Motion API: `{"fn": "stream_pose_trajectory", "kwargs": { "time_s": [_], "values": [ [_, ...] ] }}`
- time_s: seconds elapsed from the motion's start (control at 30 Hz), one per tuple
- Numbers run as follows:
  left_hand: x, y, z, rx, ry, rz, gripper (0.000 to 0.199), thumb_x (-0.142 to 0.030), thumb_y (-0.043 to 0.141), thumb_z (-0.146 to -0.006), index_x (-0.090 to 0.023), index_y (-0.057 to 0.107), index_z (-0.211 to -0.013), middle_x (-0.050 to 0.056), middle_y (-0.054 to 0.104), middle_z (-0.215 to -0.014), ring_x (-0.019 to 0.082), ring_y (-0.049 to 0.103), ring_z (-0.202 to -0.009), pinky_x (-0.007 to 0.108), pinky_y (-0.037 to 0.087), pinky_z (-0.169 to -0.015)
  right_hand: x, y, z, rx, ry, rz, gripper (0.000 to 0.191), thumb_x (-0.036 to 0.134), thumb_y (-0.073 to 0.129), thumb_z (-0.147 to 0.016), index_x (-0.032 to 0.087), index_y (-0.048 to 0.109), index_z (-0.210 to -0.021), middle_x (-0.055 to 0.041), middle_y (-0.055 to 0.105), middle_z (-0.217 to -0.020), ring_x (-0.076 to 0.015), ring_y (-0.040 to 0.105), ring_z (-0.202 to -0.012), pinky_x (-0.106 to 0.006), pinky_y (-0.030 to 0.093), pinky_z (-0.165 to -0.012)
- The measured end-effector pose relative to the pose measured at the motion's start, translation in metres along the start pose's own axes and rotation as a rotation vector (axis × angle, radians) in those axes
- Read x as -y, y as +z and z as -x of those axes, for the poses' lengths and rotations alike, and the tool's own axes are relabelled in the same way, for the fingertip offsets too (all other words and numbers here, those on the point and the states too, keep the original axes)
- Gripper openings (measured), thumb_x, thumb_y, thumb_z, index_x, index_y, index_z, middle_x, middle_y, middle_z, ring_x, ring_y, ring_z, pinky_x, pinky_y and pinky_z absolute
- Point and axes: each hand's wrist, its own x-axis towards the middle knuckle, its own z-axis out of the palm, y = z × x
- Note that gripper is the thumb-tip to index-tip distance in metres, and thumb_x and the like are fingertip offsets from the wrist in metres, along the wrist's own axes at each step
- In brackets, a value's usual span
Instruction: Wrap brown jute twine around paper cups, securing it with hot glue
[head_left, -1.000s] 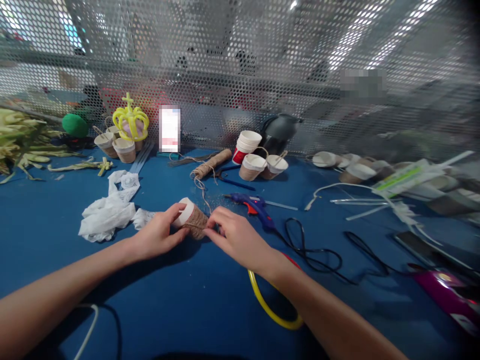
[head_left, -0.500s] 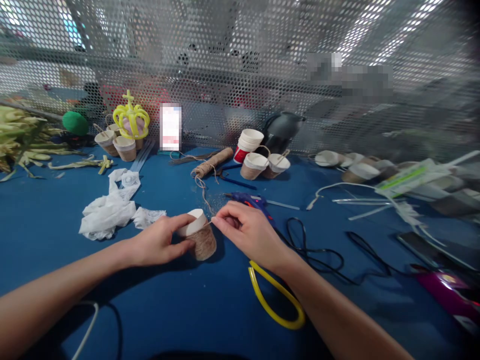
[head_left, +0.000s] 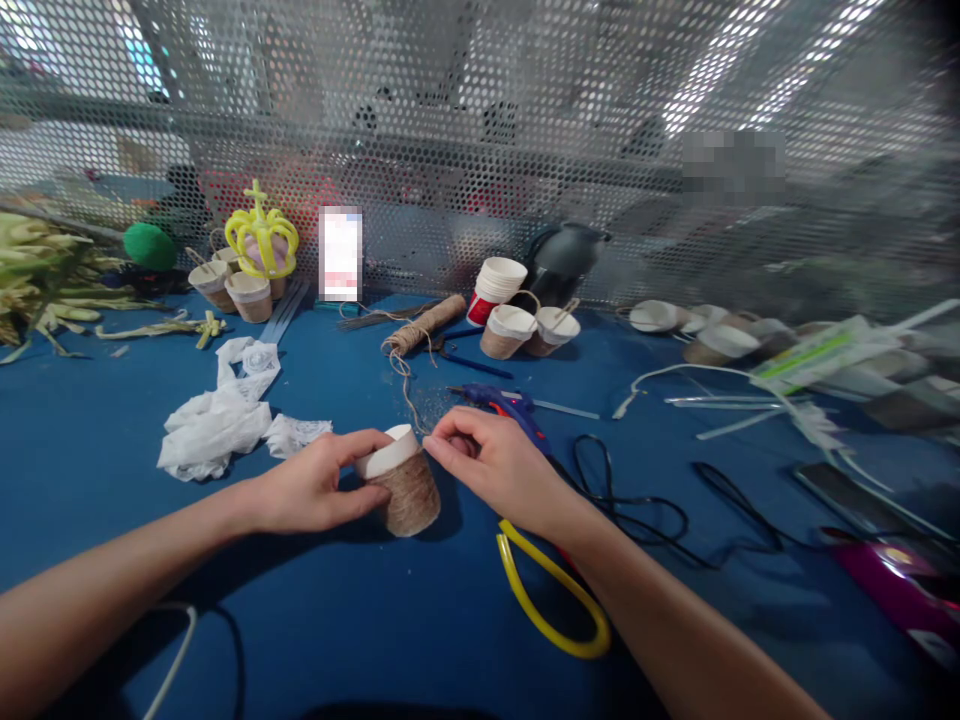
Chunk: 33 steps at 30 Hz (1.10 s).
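Tilted on the blue table, a paper cup (head_left: 411,494) wears brown twine around most of its side, with a white band bare at the rim. My left hand (head_left: 319,482) grips it from the left, fingers at the rim and thumb on the wound twine. My right hand (head_left: 487,460) pinches a strand of twine (head_left: 412,398) close to the cup's right edge. That strand leads back to a twine roll (head_left: 431,325). Just behind my right hand lies a blue glue gun (head_left: 506,400), partly covered by it.
White lace ribbon (head_left: 217,425) lies at left. Several twine-wrapped cups (head_left: 510,330) stand at the back, near a black kettle (head_left: 566,262). A bent yellow tube (head_left: 555,630), a black cable (head_left: 622,510) and glue sticks (head_left: 724,403) lie on the right. A perforated metal screen (head_left: 450,150) closes off the back.
The cup has turned slightly in my left hand, its base shifting down and right, showing more of the twine side. My right hand has barely moved.
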Motion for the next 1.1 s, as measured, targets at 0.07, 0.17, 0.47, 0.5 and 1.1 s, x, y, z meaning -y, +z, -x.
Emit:
{"fn": "stream_pose_trajectory", "kwargs": {
  "time_s": [0.07, 0.17, 0.47, 0.5, 1.1],
  "values": [
    [0.001, 0.0, 0.0, 0.006, 0.007, 0.02, 0.025, -0.019, 0.05, -0.078, -0.013, 0.051, -0.102, 0.005, 0.061, -0.091, 0.015, 0.056, -0.08, 0.025, 0.045, -0.073, 0.001, -0.001, 0.0, 0.007, 0.009, -0.008, 0.017, 0.023, 0.05, -0.079, 0.017, 0.051, -0.063, 0.005, 0.04, -0.054, -0.0081, 0.038, -0.051, -0.022, 0.033, -0.05],
    [0.002, -0.001, 0.001, 0.011, 0.019, 0.054, 0.024, -0.019, 0.05, -0.079, -0.013, 0.052, -0.102, 0.005, 0.061, -0.092, 0.015, 0.055, -0.081, 0.025, 0.044, -0.075, 0.003, -0.001, 0.0, 0.023, 0.034, -0.029, 0.017, 0.024, 0.049, -0.08, 0.017, 0.051, -0.064, 0.0047, 0.041, -0.055, -0.0083, 0.038, -0.051, -0.022, 0.033, -0.049],
    [0.004, -0.001, 0.004, 0.042, 0.055, 0.289, 0.026, -0.018, 0.055, -0.077, -0.013, 0.052, -0.102, 0.006, 0.059, -0.092, 0.015, 0.055, -0.083, 0.026, 0.045, -0.076, -0.006, -0.004, -0.002, 0.185, 0.055, -0.311, 0.025, 0.029, 0.046, -0.083, 0.017, 0.052, -0.104, 0.0045, 0.041, -0.063, -0.0092, 0.04, -0.057, -0.023, 0.036, -0.054],
    [0.003, -0.001, 0.005, 0.05, 0.058, 0.324, 0.026, -0.017, 0.055, -0.077, -0.013, 0.052, -0.102, 0.006, 0.059, -0.091, 0.015, 0.054, -0.082, 0.026, 0.045, -0.075, -0.008, -0.004, -0.002, 0.226, 0.047, -0.341, 0.028, 0.03, 0.046, -0.083, 0.017, 0.051, -0.108, 0.0051, 0.039, -0.062, -0.0089, 0.038, -0.055, -0.023, 0.034, -0.053],
    [-0.004, -0.002, 0.01, 0.118, -0.056, 0.639, 0.024, -0.017, 0.06, -0.072, -0.015, 0.053, -0.095, 0.002, 0.055, -0.08, 0.011, 0.051, -0.068, 0.021, 0.043, -0.061, -0.007, -0.016, -0.001, 0.495, 0.154, -0.694, 0.027, 0.029, 0.052, -0.081, 0.015, 0.055, -0.104, 0.0064, 0.04, -0.059, -0.0045, 0.037, -0.049, -0.018, 0.028, -0.044]
  ]
}}
